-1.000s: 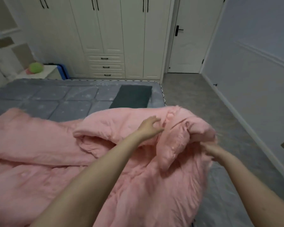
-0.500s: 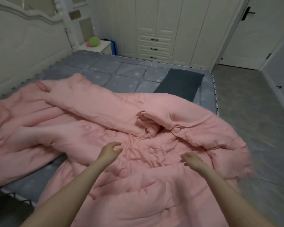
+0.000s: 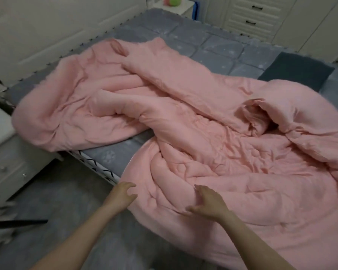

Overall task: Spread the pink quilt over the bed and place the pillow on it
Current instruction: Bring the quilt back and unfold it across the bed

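The pink quilt point(image 3: 183, 117) lies crumpled and folded across the grey quilted bed point(image 3: 219, 45), with its near part hanging over the bed's near edge toward the floor. My left hand point(image 3: 123, 193) hovers at the quilt's hanging left edge, fingers loosely curled, holding nothing. My right hand point(image 3: 207, 201) rests on the quilt's near fold with fingers spread. A dark grey flat pillow point(image 3: 295, 72) lies at the bed's far right corner, partly hidden by the quilt.
A white headboard point(image 3: 47, 36) runs along the left. One white nightstand point(image 3: 10, 162) stands near left, another point(image 3: 176, 6) with a green ball at the far end. Wardrobe drawers point(image 3: 254, 14) line the back. Grey floor point(image 3: 57, 211) lies beneath me.
My hands have let go of the bunched quilt corner and come down to its near hanging edge. The view swung left and down; the quilt now lies further across the bed.
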